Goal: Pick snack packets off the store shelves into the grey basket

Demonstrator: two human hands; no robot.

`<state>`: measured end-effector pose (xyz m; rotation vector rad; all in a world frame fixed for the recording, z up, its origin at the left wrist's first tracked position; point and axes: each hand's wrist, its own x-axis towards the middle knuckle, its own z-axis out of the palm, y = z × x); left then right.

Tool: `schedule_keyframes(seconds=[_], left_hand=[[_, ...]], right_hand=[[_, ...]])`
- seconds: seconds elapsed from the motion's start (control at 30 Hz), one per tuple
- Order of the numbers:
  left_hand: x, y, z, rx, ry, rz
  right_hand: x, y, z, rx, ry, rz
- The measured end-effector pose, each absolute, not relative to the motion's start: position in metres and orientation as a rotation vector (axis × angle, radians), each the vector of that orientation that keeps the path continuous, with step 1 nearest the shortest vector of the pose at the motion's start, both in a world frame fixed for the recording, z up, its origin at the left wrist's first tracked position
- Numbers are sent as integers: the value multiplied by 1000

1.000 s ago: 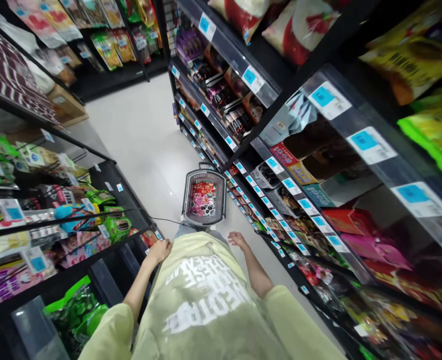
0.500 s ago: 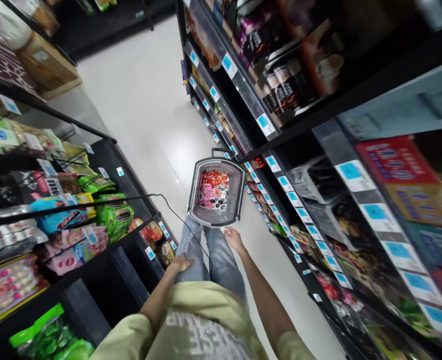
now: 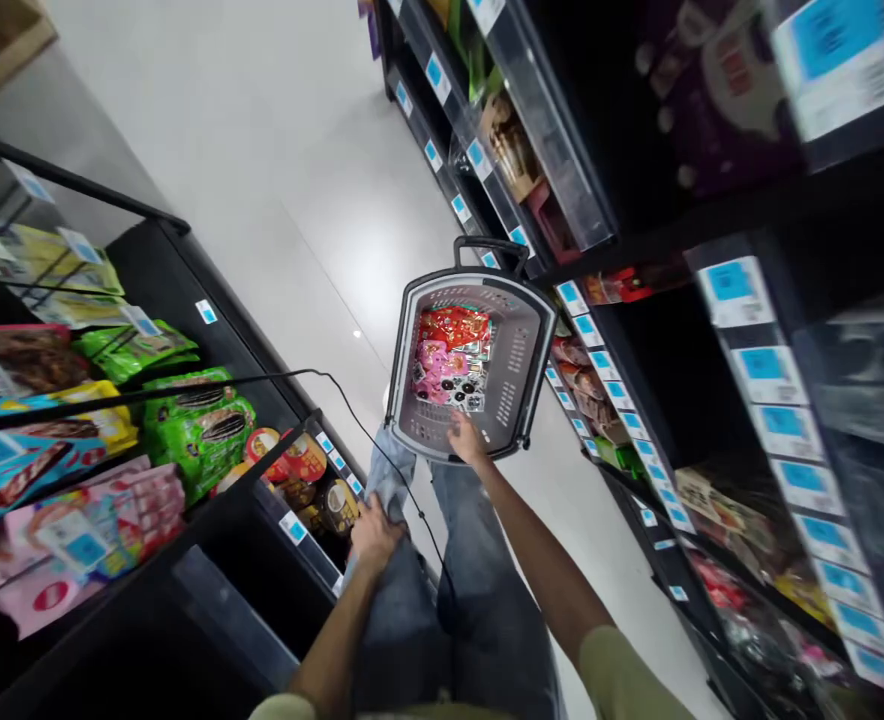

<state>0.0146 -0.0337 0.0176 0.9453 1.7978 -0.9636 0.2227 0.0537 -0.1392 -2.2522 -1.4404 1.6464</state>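
A grey shopping basket (image 3: 524, 350) stands on the pale floor in front of my legs. It holds red and pink snack packs (image 3: 449, 355), and its black handle (image 3: 491, 245) lies at the far end. My right hand (image 3: 466, 440) is on the basket's near rim, fingers curled over the edge. My left hand (image 3: 374, 530) rests on my left thigh, on the blue jeans, fingers spread. A thin black cable (image 3: 352, 410) runs from the left shelf across my leg.
Black shelves line both sides of the narrow aisle. Green, yellow and pink snack bags (image 3: 194, 425) hang on the left. The right-hand shelving (image 3: 757, 360) carries blue price tags and boxed goods. Pale floor (image 3: 277, 170) stretches ahead beyond the basket.
My view has tipped down and closer to the basket. My right hand has reached forward from my side onto the basket's near rim. My left hand has dropped onto my thigh.
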Motion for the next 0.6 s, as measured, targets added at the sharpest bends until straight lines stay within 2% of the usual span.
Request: schedule_keyframes(seconds=[0.27,0.4,0.6], left_hand=[[-13,-21,-5,907,1889,-819],[-22,-20,-11,833,1918,-792],[-29,-13,-21,836,1972,-750]], right_hand=[[183,111,-272,-2249,-1578,1544],[154,135,-335,-2241,-1828,1478],[131,138,-395,-2305,-1895,1451]])
